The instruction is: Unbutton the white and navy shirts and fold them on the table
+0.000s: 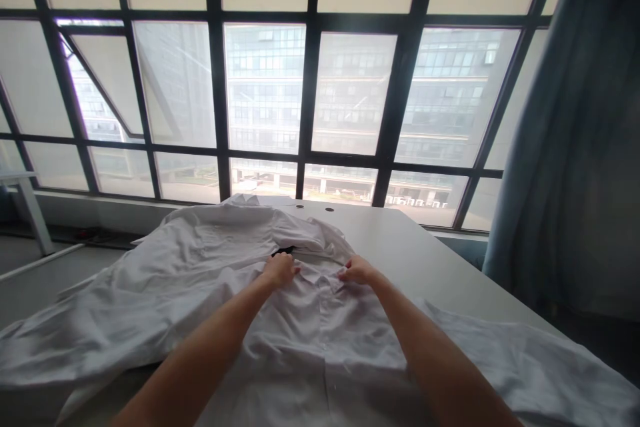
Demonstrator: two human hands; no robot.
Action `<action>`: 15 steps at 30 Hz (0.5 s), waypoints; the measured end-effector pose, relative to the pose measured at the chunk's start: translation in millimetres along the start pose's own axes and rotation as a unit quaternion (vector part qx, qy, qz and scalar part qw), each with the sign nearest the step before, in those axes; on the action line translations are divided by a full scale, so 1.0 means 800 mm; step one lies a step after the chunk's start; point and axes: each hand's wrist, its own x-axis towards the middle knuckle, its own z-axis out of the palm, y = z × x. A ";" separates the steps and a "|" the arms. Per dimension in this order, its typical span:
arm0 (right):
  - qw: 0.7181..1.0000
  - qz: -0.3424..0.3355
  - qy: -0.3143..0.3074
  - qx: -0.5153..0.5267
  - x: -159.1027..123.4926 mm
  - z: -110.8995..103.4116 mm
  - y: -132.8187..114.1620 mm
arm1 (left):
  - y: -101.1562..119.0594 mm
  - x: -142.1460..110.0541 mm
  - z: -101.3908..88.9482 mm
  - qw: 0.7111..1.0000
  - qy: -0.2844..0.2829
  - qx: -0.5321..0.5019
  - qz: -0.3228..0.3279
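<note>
A white button-up shirt (323,327) lies spread out in front of me, its button placket facing up and one sleeve stretched toward the lower right. My left hand (281,269) is closed on the left side of the shirt's collar area. On the opposite side of the collar, my right hand (359,270) pinches the fabric between thumb and fingers. A small dark patch shows just behind my left hand; I cannot make out what it is. Beyond and to the left, more white garments (215,233) lie in a rumpled heap that touches the shirt.
The white table (395,240) narrows toward a wall of dark-framed windows (265,90). A blue-grey curtain (565,147) hangs at the right. Another table's white leg (36,213) stands at the far left, and one window pane there is tilted open.
</note>
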 end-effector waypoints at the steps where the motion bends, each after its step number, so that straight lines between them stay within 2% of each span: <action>1: 1.000 0.008 -0.016 0.009 0.001 -0.002 0.001 | -0.003 0.005 0.000 1.000 -0.009 -0.012 -0.002; 5: 0.997 0.051 -0.053 0.013 0.002 -0.021 0.000 | -0.013 0.018 -0.012 0.998 -0.028 -0.063 0.008; 8: 0.997 0.061 -0.046 -0.001 0.001 -0.039 -0.007 | -0.011 0.026 -0.031 0.998 0.011 -0.056 0.024; 12: 0.993 0.045 0.058 -0.091 0.003 -0.057 -0.032 | 0.007 0.040 -0.064 0.995 0.094 0.017 0.031; 15: 0.979 0.065 0.106 -0.159 0.012 -0.064 -0.057 | 0.027 0.055 -0.082 0.994 0.103 0.025 -0.004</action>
